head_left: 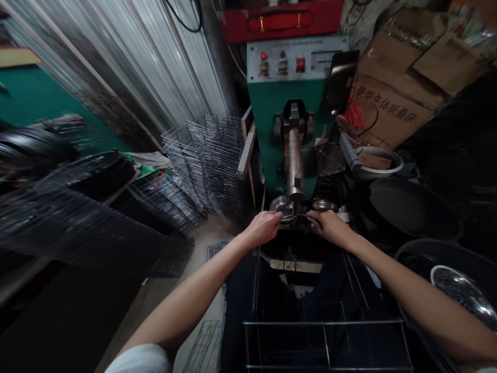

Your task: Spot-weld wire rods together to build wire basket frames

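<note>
A green machine [295,93] stands ahead of me, its thick metal arm [295,163] pointing down toward my hands. Just below the arm's tip, a thin metal wire [298,215] runs between my fingers. My left hand [267,227] pinches its left end, and my right hand [326,226] pinches the right end. Over my lap lies a wire rack [326,324], whose side wires reach forward toward my hands; whether the pinched wire belongs to it I cannot tell. Small round metal dishes [325,205] sit by the machine's base, close to both hands.
Tall stacks of wire racks [209,166] stand left of the machine, with more blurred racks [77,207] farther left. At right are large dark basins [413,207], a white bowl [378,161] and a cardboard box [404,77]. A phone [341,80] leans against the machine.
</note>
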The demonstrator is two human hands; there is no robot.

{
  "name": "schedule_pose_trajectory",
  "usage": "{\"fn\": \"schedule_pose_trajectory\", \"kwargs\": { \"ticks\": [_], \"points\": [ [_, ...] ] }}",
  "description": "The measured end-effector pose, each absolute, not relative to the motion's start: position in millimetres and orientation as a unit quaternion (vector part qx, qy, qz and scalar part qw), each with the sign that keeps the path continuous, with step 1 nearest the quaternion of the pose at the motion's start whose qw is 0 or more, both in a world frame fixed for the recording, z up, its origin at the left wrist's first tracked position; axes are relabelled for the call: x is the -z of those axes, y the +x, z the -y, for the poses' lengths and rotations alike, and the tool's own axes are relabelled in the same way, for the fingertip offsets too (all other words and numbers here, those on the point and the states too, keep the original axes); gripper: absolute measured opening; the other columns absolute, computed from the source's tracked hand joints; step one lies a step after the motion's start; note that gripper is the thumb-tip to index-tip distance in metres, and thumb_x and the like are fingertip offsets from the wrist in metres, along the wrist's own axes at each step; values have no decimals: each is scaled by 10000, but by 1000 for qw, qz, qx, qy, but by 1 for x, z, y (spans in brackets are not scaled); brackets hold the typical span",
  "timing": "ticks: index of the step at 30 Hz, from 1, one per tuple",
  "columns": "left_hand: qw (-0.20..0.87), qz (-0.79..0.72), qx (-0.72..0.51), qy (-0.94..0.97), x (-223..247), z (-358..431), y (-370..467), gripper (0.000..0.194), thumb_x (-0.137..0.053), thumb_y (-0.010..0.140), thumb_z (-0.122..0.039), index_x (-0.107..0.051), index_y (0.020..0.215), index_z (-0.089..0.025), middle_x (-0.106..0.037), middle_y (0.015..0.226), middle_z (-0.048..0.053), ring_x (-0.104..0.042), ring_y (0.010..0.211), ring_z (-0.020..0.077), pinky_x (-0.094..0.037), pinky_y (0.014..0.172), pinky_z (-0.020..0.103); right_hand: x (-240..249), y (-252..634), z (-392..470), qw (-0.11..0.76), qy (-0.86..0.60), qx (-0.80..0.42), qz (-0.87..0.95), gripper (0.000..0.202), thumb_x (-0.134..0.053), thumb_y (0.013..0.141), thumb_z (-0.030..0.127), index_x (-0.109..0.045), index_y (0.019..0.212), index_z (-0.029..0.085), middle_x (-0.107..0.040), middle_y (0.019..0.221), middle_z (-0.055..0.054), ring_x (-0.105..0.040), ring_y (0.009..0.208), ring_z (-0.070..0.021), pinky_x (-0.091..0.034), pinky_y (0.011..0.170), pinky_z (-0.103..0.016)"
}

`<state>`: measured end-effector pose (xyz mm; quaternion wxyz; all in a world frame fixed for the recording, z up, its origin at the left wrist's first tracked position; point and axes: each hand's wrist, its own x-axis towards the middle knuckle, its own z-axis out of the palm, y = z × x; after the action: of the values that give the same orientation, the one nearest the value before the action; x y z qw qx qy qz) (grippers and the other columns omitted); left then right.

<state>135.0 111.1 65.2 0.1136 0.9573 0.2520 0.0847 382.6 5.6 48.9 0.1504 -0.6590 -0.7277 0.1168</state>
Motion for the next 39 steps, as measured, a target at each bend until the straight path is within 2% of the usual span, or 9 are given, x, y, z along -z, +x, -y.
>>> {"fn": "schedule_pose_trajectory", "kwargs": {
  "ticks": [7, 12, 20, 32, 39],
  "points": [
    [115, -267, -74, 954, -65, -108, 137, 177, -474, 955, -129, -623, 881, -189, -692, 817, 57, -658, 730, 190, -426, 662, 265, -48, 380, -4, 178, -663, -127, 716, 247, -511, 1017, 242, -738, 1114, 251, -747, 923, -81, -690, 857, -233, -435, 740, -276],
    [112, -268, -63, 955, -67, -109, 137, 177, -477, 953, -120, -627, 887, -188, -691, 798, 56, -666, 737, 197, -430, 663, 269, -46, 381, -5, 191, -654, -140, 718, 253, -506, 1016, 239, -749, 1082, 240, -754, 912, -81, -698, 848, -226, -438, 733, -268],
    [109, -267, -55, 956, -72, -107, 140, 148, -523, 913, -95, -639, 915, -188, -703, 822, 68, -687, 749, 218, -455, 677, 283, -40, 386, -6, 206, -647, -123, 724, 284, -489, 1022, 277, -766, 1071, 233, -771, 946, -106, -710, 947, -257, -472, 792, -291],
    [101, -257, -54, 960, -74, -107, 139, 152, -545, 893, -100, -650, 962, -185, -727, 885, 91, -714, 802, 244, -489, 717, 297, -41, 385, -6, 227, -640, -107, 726, 315, -485, 1024, 293, -778, 1015, 177, -770, 965, -134, -713, 927, -263, -483, 803, -302],
    [127, -264, -65, 954, -73, -106, 138, 185, -553, 868, -83, -655, 979, -188, -725, 867, 81, -711, 801, 234, -501, 741, 287, -41, 383, -9, 244, -643, -124, 715, 302, -495, 1001, 282, -784, 1031, 197, -779, 996, -127, -714, 943, -265, -499, 808, -310]
  ]
}}
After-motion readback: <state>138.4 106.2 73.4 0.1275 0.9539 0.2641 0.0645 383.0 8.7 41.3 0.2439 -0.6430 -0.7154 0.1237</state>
